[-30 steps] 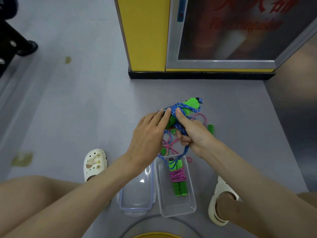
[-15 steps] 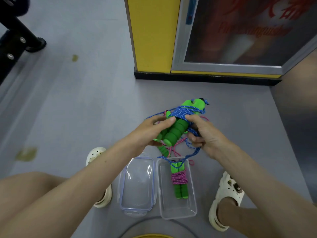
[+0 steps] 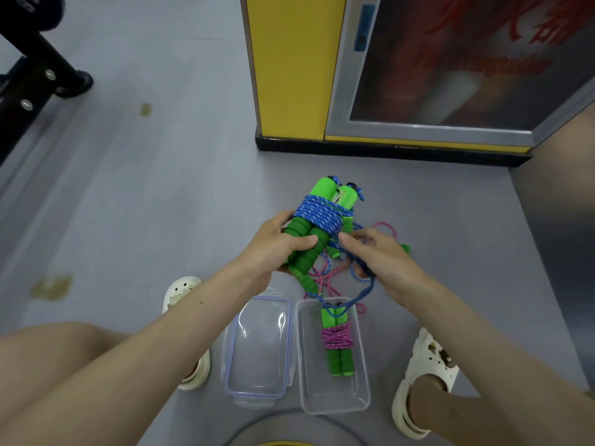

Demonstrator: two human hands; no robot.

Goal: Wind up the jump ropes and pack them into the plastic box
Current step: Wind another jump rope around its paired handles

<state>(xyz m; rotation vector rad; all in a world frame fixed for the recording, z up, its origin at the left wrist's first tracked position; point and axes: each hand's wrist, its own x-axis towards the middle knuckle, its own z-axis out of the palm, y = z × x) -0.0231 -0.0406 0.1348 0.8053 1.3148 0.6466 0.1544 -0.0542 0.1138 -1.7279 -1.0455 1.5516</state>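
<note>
My left hand [image 3: 273, 249] grips the two green foam handles of the blue jump rope [image 3: 318, 215], whose cord is wound several turns around them. My right hand [image 3: 376, 255] pinches the loose blue cord beside the bundle; a loop of it hangs down toward the clear plastic box [image 3: 360, 400]. A wound pink jump rope [image 3: 337, 341] with green handles lies in that box. On the floor under my hands, an unwound pink rope [image 3: 325, 278] lies tangled, with one green handle end [image 3: 405, 248] showing past my right hand.
The box's clear lid [image 3: 257, 346] with a blue seal lies left of the box. My two feet in cream clogs [image 3: 425, 381] flank them. A yellow cabinet with a glass door [image 3: 418, 75] stands ahead; black equipment legs [image 3: 42, 59] are far left.
The bundle has turned more upright and lifted away from me. My left hand slid down onto the handles' lower part and my right hand dropped beside it along the loose cord.
</note>
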